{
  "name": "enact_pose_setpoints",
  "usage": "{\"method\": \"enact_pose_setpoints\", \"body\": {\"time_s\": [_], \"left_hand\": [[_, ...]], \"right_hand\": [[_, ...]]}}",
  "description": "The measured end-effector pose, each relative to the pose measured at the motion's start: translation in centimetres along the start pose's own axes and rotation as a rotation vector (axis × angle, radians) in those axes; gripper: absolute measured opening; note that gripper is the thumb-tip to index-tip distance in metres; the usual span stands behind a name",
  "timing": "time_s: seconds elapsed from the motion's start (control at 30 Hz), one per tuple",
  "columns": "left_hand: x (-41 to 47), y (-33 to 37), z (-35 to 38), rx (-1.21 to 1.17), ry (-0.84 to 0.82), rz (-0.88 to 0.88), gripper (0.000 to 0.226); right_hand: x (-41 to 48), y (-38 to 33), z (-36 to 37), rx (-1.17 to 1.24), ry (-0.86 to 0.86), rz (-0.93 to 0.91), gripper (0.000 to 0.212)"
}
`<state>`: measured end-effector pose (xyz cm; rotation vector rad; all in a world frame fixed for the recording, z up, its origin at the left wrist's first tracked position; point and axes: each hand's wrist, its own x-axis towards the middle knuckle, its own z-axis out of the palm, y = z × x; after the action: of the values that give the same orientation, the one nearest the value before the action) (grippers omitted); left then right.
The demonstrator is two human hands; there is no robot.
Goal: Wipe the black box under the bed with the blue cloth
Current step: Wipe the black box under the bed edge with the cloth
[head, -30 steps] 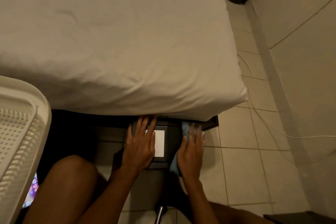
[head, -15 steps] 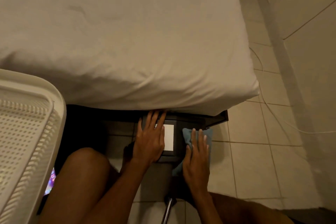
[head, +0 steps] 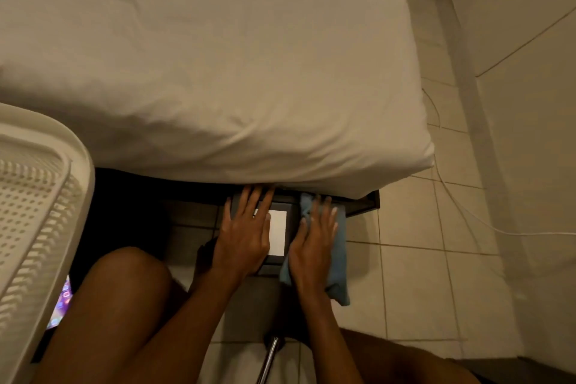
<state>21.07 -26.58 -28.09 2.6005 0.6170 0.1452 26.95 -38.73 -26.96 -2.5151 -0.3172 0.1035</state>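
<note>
Kneeling on the tiled floor [head: 411,284], the person works at the black box [head: 291,207], which lies on the floor half tucked beneath the near edge of the bed [head: 218,72]; its far end is hidden under the mattress overhang. This 1 head view is the only one given. A white label [head: 278,232] on the lid of the box shows between the 2 hands.

The left hand [head: 246,237] lies flat on the left part of the box, fingers spread wide and reaching toward the bed, apparently steadying it and gripping nothing. The right hand [head: 313,243] is also flat and open, pressing the blue cloth [head: 339,256] against the right side of the box; the cloth bunches up past the fingertips near the bed edge and trails off the box toward the knees.

Left of the box stands a white perforated basket [head: 34,212], and a thin white cable [head: 467,212] runs over the floor to the right of the bed.

As a judgement, the wiping is under way. The right side is being covered now. The labelled middle, the part under the left hand and the end under the bed look still to be wiped, though no dirt can be made out.
</note>
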Motion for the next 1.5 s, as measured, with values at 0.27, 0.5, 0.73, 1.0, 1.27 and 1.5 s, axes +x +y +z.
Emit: {"method": "enact_pose_setpoints", "body": {"time_s": [0.27, 0.5, 0.73, 1.0, 1.27, 1.5], "left_hand": [[0.0, 0.1, 0.0, 0.003, -0.010, -0.004, 0.056], [-0.1, 0.0, 0.0, 0.001, 0.022, 0.014, 0.057], [-0.1, -0.1, -0.1, -0.015, 0.035, 0.027, 0.058], [0.0, -0.1, -0.1, -0.040, 0.047, 0.032, 0.058], [0.0, -0.2, 0.3, -0.023, 0.033, 0.035, 0.059], [0.0, -0.3, 0.2, -0.020, 0.044, 0.041, 0.058]], "right_hand": [[0.5, -1.1, -1.3, 0.049, 0.083, -0.056, 0.054], [0.1, -0.3, -1.1, -0.050, -0.074, -0.174, 0.051], [-1.0, -0.6, -1.4, -0.014, -0.167, -0.300, 0.049], [-0.9, -0.2, -1.4, -0.019, -0.219, -0.327, 0.051], [-5.6, 0.6, -3.1, -0.038, -0.241, -0.292, 0.055], [-0.6, 1.9, -0.7, -0.146, -0.188, -0.243, 0.056]]}}
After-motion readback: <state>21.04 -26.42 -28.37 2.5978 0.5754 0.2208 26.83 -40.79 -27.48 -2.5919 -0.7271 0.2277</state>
